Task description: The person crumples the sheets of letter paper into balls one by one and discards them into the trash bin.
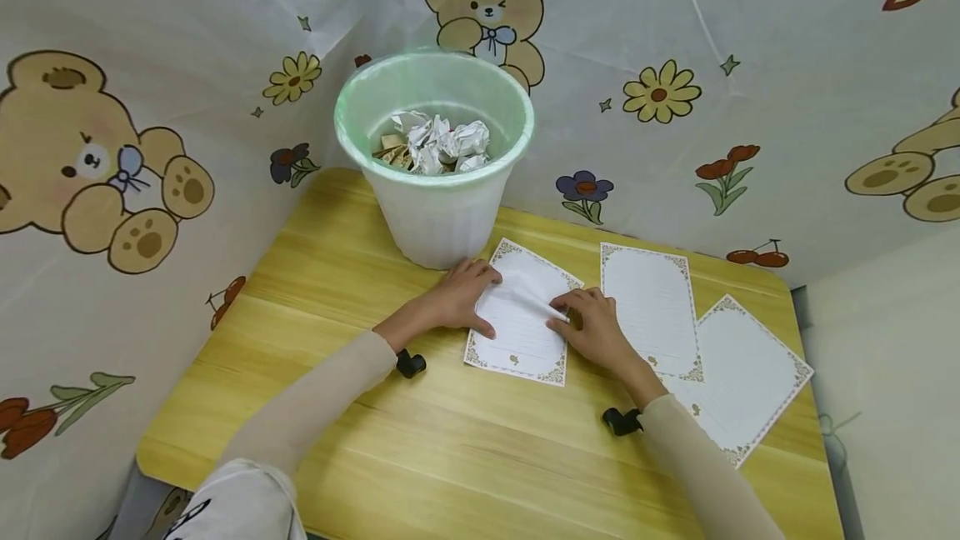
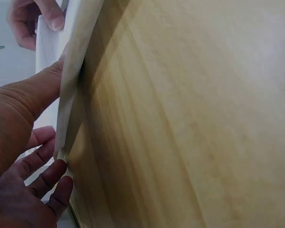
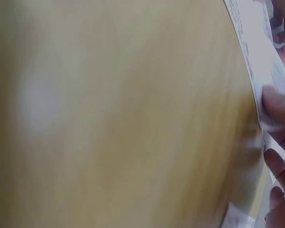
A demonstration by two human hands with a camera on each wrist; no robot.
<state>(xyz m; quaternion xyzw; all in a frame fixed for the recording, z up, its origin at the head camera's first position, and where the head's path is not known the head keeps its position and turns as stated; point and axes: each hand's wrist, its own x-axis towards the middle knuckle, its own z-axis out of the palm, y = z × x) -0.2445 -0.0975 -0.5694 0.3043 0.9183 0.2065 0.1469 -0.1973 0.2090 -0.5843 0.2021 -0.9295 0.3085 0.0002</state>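
A white sheet of decorated letter paper (image 1: 517, 344) lies before me, its gold floral border showing and its middle buckled into a raised fold. My left hand (image 1: 459, 297) holds its left side, thumb lying over the sheet and fingers at the far edge. In the left wrist view the sheet's near edge (image 2: 76, 61) stands up off the wood. Thumb and fingers of my right hand (image 1: 591, 325) pinch the opposite edge by the fold. In the right wrist view that thumb (image 3: 278, 104) lies on the paper's face, with other fingers partly cut off.
Just behind my left hand stands a white bin (image 1: 446, 219) with a pale green liner, holding crumpled paper (image 1: 442, 142). Two more bordered sheets, an upper one (image 1: 648, 307) and a lower one (image 1: 738, 382), overlap at the right of the wooden table (image 1: 465, 457). Bear-print cloth (image 1: 630, 15) hangs behind.
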